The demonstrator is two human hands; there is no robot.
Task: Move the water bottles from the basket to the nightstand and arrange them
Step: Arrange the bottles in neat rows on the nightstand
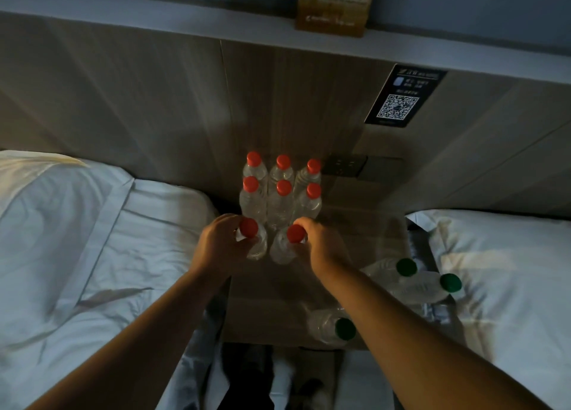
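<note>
nightstand (272,289) showing pale woodgrain | left hand (221,244) curling around clear plastic left bottle (259,247) under its round red cap | right hand (323,250) gripping right bottle (281,250) likewise

Dim, bluish feed on my end, soft shadows over the nightstand (272,289), bedding (77,239) palest, edges bowed, ledge card (335,5) text blurred.
</note>
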